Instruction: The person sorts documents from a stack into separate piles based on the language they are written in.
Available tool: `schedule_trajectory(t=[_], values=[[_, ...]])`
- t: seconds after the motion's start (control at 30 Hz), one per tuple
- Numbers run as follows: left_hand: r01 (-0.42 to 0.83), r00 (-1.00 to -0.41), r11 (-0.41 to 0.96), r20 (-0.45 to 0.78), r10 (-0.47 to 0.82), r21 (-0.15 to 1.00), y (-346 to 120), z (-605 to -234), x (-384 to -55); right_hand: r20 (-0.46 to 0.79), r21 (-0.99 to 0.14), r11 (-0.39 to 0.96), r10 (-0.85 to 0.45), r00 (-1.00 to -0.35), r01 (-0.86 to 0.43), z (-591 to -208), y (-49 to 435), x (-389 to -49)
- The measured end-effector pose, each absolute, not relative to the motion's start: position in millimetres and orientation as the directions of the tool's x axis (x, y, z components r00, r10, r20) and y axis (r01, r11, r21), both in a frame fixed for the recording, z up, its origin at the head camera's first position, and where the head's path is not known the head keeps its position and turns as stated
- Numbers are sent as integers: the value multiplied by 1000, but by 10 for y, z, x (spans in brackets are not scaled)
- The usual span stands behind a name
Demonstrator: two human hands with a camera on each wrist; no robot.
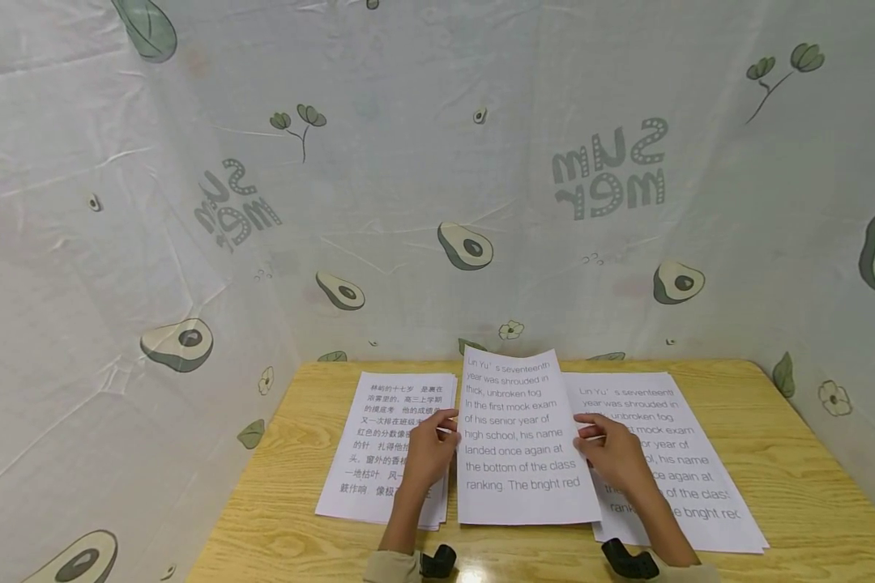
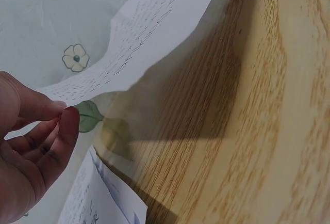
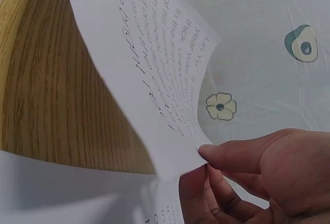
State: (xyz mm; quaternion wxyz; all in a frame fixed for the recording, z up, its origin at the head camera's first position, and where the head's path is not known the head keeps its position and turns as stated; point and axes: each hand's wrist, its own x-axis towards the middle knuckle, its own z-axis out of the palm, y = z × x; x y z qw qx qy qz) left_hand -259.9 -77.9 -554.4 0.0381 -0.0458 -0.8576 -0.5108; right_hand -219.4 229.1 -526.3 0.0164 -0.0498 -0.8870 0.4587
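A sheet of paper (image 1: 518, 437) printed with English text is held up over the middle of the table, its surface bowed. My left hand (image 1: 432, 453) pinches its left edge between thumb and fingers; in the left wrist view the sheet's lower edge hangs above the wood and casts a shadow. On the opposite edge, my right hand (image 1: 616, 453) pinches the sheet, with the thumb on the printed face in the right wrist view. Below my left forearm lies a stack of sheets (image 1: 350, 478) with Chinese text. Under my right hand is a stack (image 1: 707, 486) with the same English text.
The wooden table (image 1: 262, 518) ends at a pale curtain (image 1: 408, 178) printed with avocados, flowers and mirrored lettering, which hangs behind and at both sides. Dark straps (image 1: 439, 560) circle both wrists.
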Motion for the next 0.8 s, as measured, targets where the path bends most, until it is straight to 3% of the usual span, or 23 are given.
schedule_trajectory(t=[0.8], values=[[95,-995,298,81,57,950,-191,-5671,-2560,-8,-785,613,131,-991,87,-5234,2897,-2106]])
